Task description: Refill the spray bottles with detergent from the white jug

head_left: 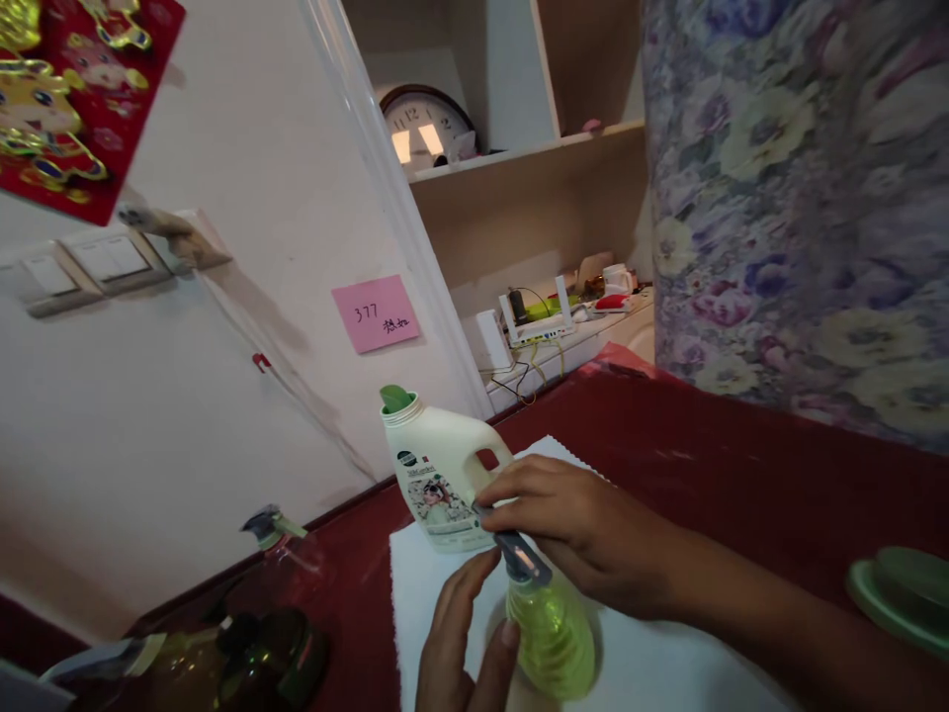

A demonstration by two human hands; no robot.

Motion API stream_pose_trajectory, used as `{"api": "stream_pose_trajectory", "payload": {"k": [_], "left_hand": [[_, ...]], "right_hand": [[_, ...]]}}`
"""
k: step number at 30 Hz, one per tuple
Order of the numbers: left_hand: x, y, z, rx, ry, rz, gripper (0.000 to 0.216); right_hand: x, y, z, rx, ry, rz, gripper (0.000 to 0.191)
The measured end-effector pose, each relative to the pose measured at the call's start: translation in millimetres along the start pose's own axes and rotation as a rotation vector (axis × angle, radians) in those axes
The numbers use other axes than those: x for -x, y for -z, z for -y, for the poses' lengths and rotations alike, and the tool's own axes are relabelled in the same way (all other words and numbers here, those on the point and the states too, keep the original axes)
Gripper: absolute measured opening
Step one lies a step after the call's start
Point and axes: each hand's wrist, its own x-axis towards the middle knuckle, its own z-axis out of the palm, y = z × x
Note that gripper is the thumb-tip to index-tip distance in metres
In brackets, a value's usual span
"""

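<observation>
A clear pump bottle [553, 638] of yellow-green liquid stands on a white cloth [652, 658], its grey pump head [523, 557] on top. My right hand [567, 514] reaches in from the right, its fingers closed around the pump head and partly hiding it. My left hand [464, 638] is at the bottle's left side, thumb and forefinger apart, gripping nothing. Just behind stands a cream detergent jug [445, 465] with a side handle and a printed label. A green spout shows in its uncapped mouth.
A green cap-like object [905, 593] lies on the red tabletop [727, 455] at right. Another bottle with a grey head [271, 529] and dark containers [252, 658] stand at left. Behind are a wall with a pink note [377, 313], a router [538, 321] and a floral curtain [801, 198].
</observation>
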Motion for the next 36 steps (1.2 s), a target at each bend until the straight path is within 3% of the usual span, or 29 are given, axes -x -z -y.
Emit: {"api": "stream_pose_trajectory", "payload": {"k": [4,8,13,17,24,31,36], "left_hand": [[-8.7,14.4,-11.4,-0.047,0.029,0.007,0.039],[-9.5,20.5,-14.0,-0.06,0.038,0.111,0.042],[-5.4,3.6,4.1,-0.06,-0.035,0.178,0.067],[-6.5,-8.9,14.3,-0.052,-0.037,0.256,0.051],[6.5,-19.4,19.5,0.001,0.109,0.039,0.057],[5.0,-12.4,17.5,0.012,0.15,0.017,0.048],[1.4,-9.3,19.1,-0.02,0.158,0.12,0.05]], "right_hand": [[-3.7,-8.4,-5.0,-0.009,-0.019,0.035,0.036],[0.6,-4.9,-2.7,-0.046,-0.026,0.005,0.037],[-0.3,-1.3,0.3,-0.043,0.008,0.015,0.039],[-3.5,0.5,4.0,-0.069,0.028,0.083,0.037],[-0.7,6.1,2.7,0.005,0.054,0.162,0.038],[10.1,1.0,0.3,0.009,0.071,0.085,0.039],[13.8,-1.1,1.0,0.035,0.074,0.101,0.044]]}}
